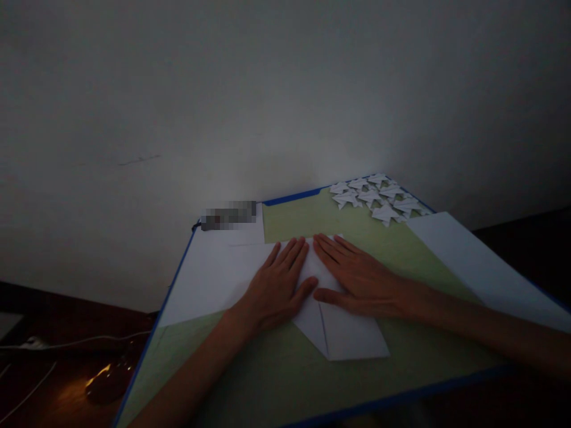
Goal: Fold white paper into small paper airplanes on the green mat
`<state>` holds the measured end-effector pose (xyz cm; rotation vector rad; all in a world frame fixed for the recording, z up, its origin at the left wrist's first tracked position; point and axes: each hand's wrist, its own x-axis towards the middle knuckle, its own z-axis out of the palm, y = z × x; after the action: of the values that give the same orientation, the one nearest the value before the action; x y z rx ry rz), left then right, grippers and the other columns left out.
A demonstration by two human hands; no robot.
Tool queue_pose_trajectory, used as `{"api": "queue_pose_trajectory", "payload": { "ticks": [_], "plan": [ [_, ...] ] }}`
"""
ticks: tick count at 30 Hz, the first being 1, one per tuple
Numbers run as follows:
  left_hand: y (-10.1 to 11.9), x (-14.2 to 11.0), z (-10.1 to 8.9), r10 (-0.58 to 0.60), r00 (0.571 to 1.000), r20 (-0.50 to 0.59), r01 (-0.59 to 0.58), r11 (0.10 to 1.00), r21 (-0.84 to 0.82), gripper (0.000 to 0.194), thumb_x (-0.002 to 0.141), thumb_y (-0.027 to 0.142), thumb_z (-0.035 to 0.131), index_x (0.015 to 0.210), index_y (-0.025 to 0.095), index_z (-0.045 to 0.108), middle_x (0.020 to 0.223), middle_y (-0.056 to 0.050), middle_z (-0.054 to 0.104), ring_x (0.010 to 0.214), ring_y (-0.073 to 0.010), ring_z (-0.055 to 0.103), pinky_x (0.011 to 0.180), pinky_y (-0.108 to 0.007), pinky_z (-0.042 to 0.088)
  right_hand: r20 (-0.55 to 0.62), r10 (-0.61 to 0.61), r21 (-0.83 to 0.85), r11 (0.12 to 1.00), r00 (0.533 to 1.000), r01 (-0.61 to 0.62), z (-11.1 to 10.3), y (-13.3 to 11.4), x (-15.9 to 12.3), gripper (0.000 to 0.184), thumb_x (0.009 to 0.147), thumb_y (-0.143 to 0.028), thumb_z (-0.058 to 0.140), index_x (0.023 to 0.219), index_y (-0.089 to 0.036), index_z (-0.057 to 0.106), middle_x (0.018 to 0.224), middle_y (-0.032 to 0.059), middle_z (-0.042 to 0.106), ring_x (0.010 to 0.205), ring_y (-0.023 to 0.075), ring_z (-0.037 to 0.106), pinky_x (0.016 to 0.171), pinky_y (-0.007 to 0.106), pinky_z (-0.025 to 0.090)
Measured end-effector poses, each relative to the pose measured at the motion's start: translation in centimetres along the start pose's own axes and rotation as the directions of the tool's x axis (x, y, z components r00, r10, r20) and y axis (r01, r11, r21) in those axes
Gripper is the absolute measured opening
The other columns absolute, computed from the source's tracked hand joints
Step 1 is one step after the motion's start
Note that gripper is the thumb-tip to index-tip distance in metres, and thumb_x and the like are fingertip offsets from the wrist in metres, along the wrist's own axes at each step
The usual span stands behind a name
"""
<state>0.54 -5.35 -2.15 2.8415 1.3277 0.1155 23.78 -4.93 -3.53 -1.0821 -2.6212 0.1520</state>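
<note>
A white sheet of paper [352,336], partly folded, lies on a green board with a blue edge [250,386]. My left hand [276,285] lies flat on the paper's upper left part, fingers stretched out. My right hand [357,276] lies flat beside it on the upper right part, fingers pointing to the upper left. The two thumbs nearly touch over the middle crease. Neither hand holds anything.
A heap of several small folded white paper shapes [379,199] sits at the board's far right corner. White sheets lie at the left [205,279] and right [482,267]. A pale wall [267,89] rises behind. White cables [53,345] run over dark wood at left.
</note>
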Motion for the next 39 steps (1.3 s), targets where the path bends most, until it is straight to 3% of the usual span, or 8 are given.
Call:
{"api": "queue_pose_trajectory", "payload": {
  "ticks": [19,26,31,39],
  "plan": [
    [0.3,0.0,-0.4,-0.010,1.000,0.018,0.010,1.000,0.001,0.075,0.106,0.059,0.020,0.162,0.010,0.021,0.170,-0.014,0.020,0.159,-0.0244,0.013,0.131,-0.048,0.014,-0.027,0.064,0.003,0.998,0.998,-0.064,0.0,-0.8,-0.7,0.097,0.097,-0.074,0.036,0.157,0.002,0.035,0.164,0.0274,0.031,0.154,0.0355,0.029,0.129,0.052,0.023],
    [0.2,-0.3,-0.2,0.019,1.000,0.000,-0.019,1.000,0.011,0.074,0.107,0.058,0.018,0.164,0.012,0.016,0.171,-0.014,0.016,0.159,-0.0234,0.010,0.131,-0.048,0.011,-0.102,-0.029,0.103,0.994,0.994,0.039,-1.3,-0.2,-1.4,0.083,0.104,-0.061,0.036,0.164,-0.007,0.019,0.169,0.0188,0.020,0.160,0.0276,0.010,0.130,0.055,0.015],
    [0.0,-0.8,-0.2,0.016,1.000,-0.022,-0.016,1.000,-0.004,0.073,0.107,0.056,0.018,0.163,0.009,0.019,0.170,-0.016,0.019,0.159,-0.0234,0.012,0.130,-0.047,0.013,0.071,-0.208,0.116,0.973,0.976,0.199,-2.4,-0.2,-2.6,0.073,0.106,-0.052,0.041,0.165,-0.016,0.017,0.171,0.0124,0.018,0.159,0.0252,0.015,0.131,0.052,0.016],
    [-0.3,-1.5,-0.4,0.048,0.993,-0.108,-0.053,0.998,-0.045,0.065,0.107,0.045,0.028,0.162,0.010,0.019,0.171,-0.017,0.016,0.159,-0.0229,0.008,0.130,-0.051,0.013,0.149,-0.223,0.087,0.973,0.963,0.212,-2.8,-0.5,-4.3,0.074,0.105,-0.050,0.046,0.165,-0.021,0.012,0.171,0.0095,0.017,0.158,0.0268,0.019,0.131,0.052,0.019]
  ]
}}
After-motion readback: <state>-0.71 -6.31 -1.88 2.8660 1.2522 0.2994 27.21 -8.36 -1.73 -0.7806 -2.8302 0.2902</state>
